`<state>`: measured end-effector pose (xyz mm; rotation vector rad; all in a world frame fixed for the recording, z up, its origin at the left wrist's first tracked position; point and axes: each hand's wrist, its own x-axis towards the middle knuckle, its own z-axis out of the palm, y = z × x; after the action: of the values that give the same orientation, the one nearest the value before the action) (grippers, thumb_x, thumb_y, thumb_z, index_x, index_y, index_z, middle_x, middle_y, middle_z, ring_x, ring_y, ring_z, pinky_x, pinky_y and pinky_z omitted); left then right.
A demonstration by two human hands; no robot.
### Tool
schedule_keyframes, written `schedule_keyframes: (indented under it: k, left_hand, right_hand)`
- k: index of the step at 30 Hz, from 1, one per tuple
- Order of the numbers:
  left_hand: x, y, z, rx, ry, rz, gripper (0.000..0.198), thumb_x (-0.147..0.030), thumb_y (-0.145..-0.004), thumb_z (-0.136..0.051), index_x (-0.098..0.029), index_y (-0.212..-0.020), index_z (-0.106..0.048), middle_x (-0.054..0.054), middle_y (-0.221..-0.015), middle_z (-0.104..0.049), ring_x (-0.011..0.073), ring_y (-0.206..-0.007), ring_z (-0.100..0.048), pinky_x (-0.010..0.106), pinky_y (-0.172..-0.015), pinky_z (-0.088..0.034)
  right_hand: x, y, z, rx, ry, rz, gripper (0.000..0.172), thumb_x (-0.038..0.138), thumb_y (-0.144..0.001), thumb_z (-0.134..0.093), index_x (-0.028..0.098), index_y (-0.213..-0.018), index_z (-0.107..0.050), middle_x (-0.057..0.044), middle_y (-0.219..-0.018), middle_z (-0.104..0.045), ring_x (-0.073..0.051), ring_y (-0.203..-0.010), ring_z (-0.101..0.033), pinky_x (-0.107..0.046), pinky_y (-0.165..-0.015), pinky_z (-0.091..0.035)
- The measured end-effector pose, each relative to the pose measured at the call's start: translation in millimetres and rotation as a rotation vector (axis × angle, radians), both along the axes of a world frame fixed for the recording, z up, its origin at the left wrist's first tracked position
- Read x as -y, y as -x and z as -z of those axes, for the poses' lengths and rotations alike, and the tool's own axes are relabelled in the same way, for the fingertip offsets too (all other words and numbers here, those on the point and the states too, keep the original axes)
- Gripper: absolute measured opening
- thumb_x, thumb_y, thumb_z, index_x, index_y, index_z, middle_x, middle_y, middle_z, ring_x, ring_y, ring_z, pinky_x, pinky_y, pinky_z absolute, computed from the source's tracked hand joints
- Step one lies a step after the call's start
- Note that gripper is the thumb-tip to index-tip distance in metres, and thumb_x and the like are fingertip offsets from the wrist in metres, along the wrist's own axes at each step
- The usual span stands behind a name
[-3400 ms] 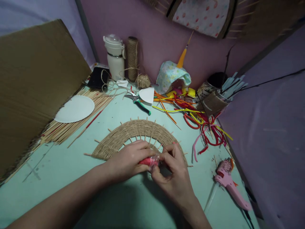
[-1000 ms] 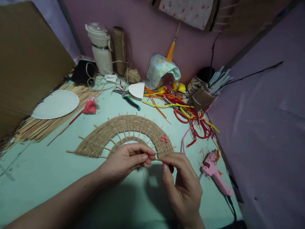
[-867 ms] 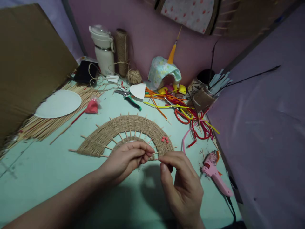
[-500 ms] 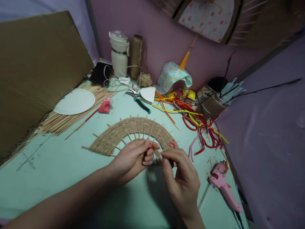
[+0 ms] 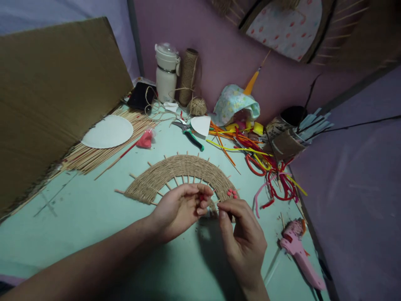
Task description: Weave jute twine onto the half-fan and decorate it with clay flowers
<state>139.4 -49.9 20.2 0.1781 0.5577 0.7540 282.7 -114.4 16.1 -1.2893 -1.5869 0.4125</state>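
My left hand point(image 5: 184, 209) is turned partly palm up with its fingers curled. A small red-pink lump point(image 5: 202, 196), which looks like modelling clay, lies against those fingers. Close by on the right, my right hand point(image 5: 244, 238) pinches thumb and forefinger together. Whatever may be between these fingertips is too small to make out. Behind both hands lies a half-ring woven from twine point(image 5: 178, 165), with thin wooden sticks poking out of its edges. Several little red-pink balls point(image 5: 232, 193) rest on its right end. My hands hide part of its inner edge.
A pink glue gun point(image 5: 300, 253) lies at the right. Farther back are green-handled pruners point(image 5: 192, 140), a bag of pink clay point(image 5: 145, 139), red scissors point(image 5: 255, 165) and tangled pipe cleaners point(image 5: 283, 188). Cardboard point(image 5: 59, 92) stands at the left beside a paper plate point(image 5: 108, 131) and wooden sticks point(image 5: 84, 161).
The view has shifted, so the scene sits slightly farther right. The fingers of my left hand have loosened a little around the red-pink lump. My right hand keeps its pinch.
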Motion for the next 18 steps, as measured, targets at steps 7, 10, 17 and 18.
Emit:
schedule_keyframes:
  k: [7,10,17,18]
  left_hand:
    - [0,1,3.2,-0.004,-0.046,-0.056,0.015,-0.020,-0.087,-0.060,-0.010,-0.094,-0.069,0.000,-0.067,-0.049,0.0063,-0.058,-0.046,0.016,-0.050,-0.037]
    - [0,2,5.4,0.020,-0.005,-0.039,0.016,-0.019,-0.088,-0.058,-0.009,-0.095,-0.069,0.003,-0.074,-0.055,0.0030,-0.053,-0.043,0.013,-0.043,-0.032]
    - [-2,3,-0.6,0.073,0.067,-0.062,0.034,0.007,-0.072,-0.049,-0.007,-0.093,-0.071,0.010,-0.088,-0.069,0.0095,-0.078,-0.064,0.015,-0.070,-0.050]
    - [-2,3,-1.6,0.084,0.070,-0.067,0.034,0.007,-0.071,-0.048,-0.006,-0.091,-0.072,0.010,-0.087,-0.070,0.0102,-0.079,-0.064,0.016,-0.071,-0.050]
  right_hand:
    - [2,2,6.1,-0.039,-0.041,0.014,0.024,0.008,-0.086,-0.053,0.021,-0.105,-0.060,-0.006,-0.089,-0.061,-0.017,-0.082,-0.058,-0.032,-0.070,-0.049]
    - [5,3,8.8,-0.057,-0.092,0.025,0.030,0.009,-0.085,-0.054,0.022,-0.111,-0.059,-0.007,-0.091,-0.061,-0.019,-0.085,-0.058,-0.033,-0.071,-0.051]
    - [9,6,11.9,-0.072,-0.147,0.000,0.037,0.007,-0.082,-0.056,0.023,-0.116,-0.058,-0.007,-0.094,-0.060,-0.021,-0.089,-0.057,-0.036,-0.073,-0.051]
    - [9,6,12.1,-0.071,-0.146,-0.004,0.038,0.006,-0.082,-0.055,0.023,-0.116,-0.058,-0.007,-0.094,-0.060,-0.020,-0.088,-0.057,-0.036,-0.073,-0.050]
